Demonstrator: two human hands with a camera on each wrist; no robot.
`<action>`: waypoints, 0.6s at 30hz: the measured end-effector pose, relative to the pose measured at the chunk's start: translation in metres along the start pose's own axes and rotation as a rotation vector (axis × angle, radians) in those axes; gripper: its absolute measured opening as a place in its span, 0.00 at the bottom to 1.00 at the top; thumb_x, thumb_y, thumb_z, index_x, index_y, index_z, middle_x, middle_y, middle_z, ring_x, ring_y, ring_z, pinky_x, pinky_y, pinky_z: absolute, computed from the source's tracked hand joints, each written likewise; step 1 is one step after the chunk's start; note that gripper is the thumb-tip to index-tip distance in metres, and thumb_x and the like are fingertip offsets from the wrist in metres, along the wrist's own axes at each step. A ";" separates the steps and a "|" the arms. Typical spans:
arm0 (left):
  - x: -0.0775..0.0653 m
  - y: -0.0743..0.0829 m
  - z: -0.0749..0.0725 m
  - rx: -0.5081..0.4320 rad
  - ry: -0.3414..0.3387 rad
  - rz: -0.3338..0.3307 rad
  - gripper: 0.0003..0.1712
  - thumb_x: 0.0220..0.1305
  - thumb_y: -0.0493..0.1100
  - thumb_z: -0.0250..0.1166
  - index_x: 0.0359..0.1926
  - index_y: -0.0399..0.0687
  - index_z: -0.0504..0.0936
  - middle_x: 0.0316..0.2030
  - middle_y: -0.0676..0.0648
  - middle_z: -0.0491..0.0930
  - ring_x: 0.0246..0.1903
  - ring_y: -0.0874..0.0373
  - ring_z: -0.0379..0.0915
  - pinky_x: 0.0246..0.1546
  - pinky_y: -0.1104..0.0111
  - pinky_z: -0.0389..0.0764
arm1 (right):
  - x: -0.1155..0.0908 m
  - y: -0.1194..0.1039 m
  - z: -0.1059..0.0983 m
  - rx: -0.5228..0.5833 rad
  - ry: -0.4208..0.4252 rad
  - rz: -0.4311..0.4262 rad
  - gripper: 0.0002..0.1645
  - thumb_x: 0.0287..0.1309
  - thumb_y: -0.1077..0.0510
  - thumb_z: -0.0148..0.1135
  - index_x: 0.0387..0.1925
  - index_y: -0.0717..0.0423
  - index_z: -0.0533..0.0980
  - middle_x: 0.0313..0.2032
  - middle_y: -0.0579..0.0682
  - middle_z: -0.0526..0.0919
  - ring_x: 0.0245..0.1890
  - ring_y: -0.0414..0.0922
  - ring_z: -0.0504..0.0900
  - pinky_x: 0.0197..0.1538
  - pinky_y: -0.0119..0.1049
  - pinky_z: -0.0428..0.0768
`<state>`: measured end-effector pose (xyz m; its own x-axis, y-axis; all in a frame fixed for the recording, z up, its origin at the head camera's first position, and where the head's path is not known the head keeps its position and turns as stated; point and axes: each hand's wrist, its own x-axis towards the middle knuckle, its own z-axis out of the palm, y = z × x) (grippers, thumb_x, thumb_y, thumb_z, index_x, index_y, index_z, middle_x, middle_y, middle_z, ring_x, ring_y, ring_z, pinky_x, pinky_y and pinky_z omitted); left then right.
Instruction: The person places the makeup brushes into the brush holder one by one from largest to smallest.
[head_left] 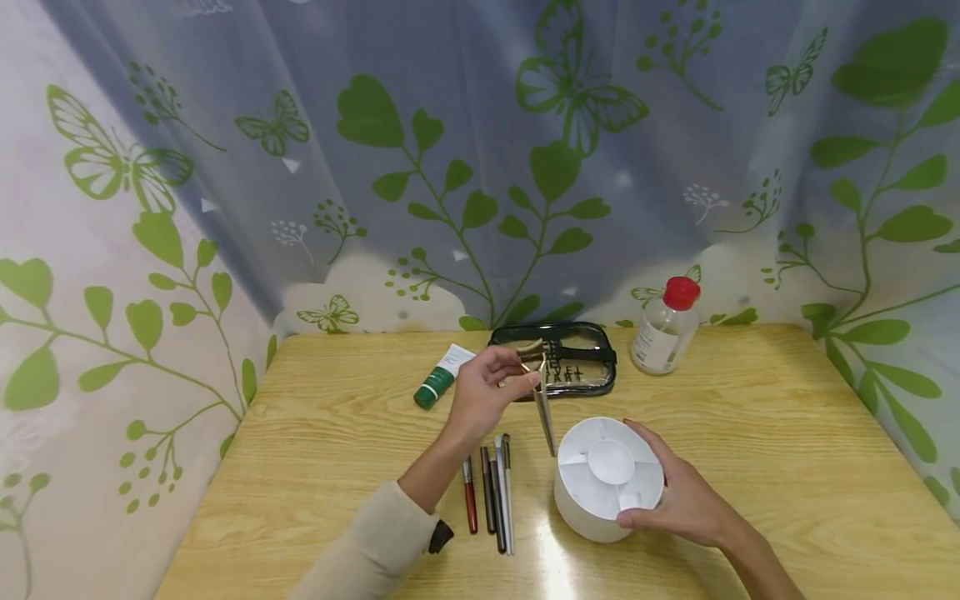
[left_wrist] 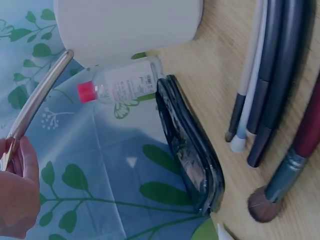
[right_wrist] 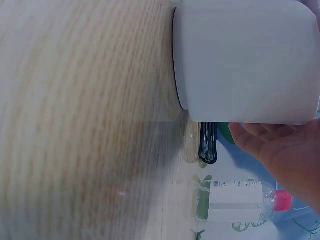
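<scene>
My left hand [head_left: 482, 393] pinches a metal eyelash curler [head_left: 545, 412] by its upper end, with its handles pointing down beside the white round organizer [head_left: 588, 510]. In the left wrist view the metal handle of the curler [left_wrist: 42, 95] slants up from the fingertips toward the organizer's white wall [left_wrist: 130, 25]. The organizer has several compartments around a round middle cup. My right hand [head_left: 686, 497] grips its right side, thumb at the near rim and fingers around the far side; part of those fingers is hidden behind it.
Several makeup brushes [head_left: 492, 500] lie side by side left of the organizer. Behind are a green and white tube [head_left: 442, 379], a clear black-edged pouch [head_left: 577, 379] and a red-capped bottle [head_left: 663, 333]. A patterned curtain [head_left: 465, 167] hangs along the table's back edge.
</scene>
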<state>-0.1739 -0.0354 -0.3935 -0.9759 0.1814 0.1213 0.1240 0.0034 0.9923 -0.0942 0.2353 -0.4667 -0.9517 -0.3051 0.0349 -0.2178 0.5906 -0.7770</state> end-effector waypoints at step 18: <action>0.000 -0.019 0.028 0.065 -0.035 -0.001 0.17 0.55 0.37 0.69 0.45 0.36 0.76 0.44 0.38 0.80 0.49 0.49 0.78 0.44 0.70 0.80 | 0.000 0.001 0.000 -0.015 0.002 -0.005 0.68 0.31 0.50 0.80 0.72 0.51 0.50 0.60 0.57 0.72 0.51 0.40 0.74 0.47 0.36 0.76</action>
<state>-0.1710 -0.0079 -0.4131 -0.9693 0.2159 0.1179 0.1352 0.0669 0.9886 -0.0942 0.2365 -0.4673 -0.9511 -0.3062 0.0398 -0.2254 0.6005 -0.7672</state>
